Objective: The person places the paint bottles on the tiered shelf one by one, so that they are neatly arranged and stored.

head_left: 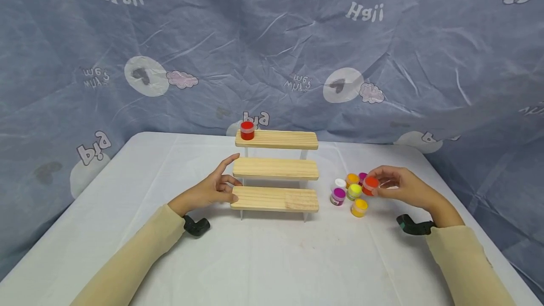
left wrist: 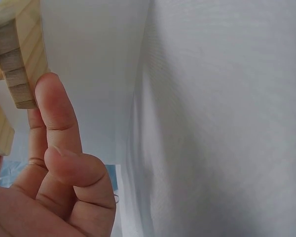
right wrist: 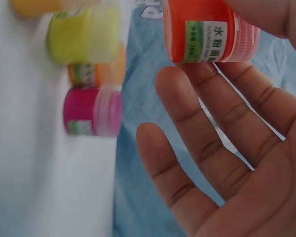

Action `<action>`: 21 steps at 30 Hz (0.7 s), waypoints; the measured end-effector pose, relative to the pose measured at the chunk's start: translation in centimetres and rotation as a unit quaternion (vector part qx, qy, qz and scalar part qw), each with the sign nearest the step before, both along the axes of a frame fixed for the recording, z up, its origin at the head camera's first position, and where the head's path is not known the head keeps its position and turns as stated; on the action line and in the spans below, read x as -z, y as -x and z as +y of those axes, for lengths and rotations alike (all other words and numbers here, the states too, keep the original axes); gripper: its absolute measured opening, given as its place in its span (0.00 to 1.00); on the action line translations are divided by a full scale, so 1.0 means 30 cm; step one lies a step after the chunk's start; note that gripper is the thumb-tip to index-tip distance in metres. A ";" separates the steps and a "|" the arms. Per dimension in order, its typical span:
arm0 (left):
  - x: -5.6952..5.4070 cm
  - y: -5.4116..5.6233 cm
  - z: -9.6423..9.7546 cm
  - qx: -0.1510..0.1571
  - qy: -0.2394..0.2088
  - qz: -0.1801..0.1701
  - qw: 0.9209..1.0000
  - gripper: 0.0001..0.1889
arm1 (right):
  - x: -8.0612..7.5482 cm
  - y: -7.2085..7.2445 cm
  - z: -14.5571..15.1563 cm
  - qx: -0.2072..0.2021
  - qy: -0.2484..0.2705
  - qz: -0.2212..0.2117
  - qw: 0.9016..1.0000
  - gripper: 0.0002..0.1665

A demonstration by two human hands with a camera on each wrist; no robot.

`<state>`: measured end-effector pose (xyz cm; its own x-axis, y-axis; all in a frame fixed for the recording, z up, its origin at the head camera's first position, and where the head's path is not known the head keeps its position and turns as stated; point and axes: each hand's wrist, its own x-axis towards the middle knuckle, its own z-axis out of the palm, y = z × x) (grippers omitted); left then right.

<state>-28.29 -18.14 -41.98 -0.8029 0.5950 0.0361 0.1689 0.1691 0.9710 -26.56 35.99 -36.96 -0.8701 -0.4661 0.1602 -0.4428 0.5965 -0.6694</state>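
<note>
Right of wooden rack (head_left: pixel 275 168), beside clustered jars (head_left: pixel 354 191): your right hand (head_left: pixel 397 183) pinches red jar (head_left: pixel 370 185); your left hand (head_left: pixel 209 190) grips rack's left end. Carry jar level, clear of neighbours; brace rack lightly.

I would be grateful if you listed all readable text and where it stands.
"Hgii": curtain, second letter uncertain
"BOO¡": curtain, high up
"水粉": held red jar
"GOUACHE": same jar, remaining print too small
Upside-down curtain words: unclear
Other jars: print too blurred
</note>
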 end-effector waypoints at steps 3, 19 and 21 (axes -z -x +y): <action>-0.001 0.000 0.000 0.001 0.001 -0.001 1.000 0.61 | -0.018 -0.015 -0.022 -0.015 0.012 0.025 1.000 0.19; -0.003 0.000 0.000 0.003 0.002 -0.003 1.000 0.61 | -0.131 -0.048 -0.192 -0.053 0.035 0.119 0.991 0.21; -0.003 0.001 0.000 0.003 0.001 -0.003 1.000 0.61 | -0.142 -0.043 -0.213 -0.061 0.047 0.118 0.990 0.22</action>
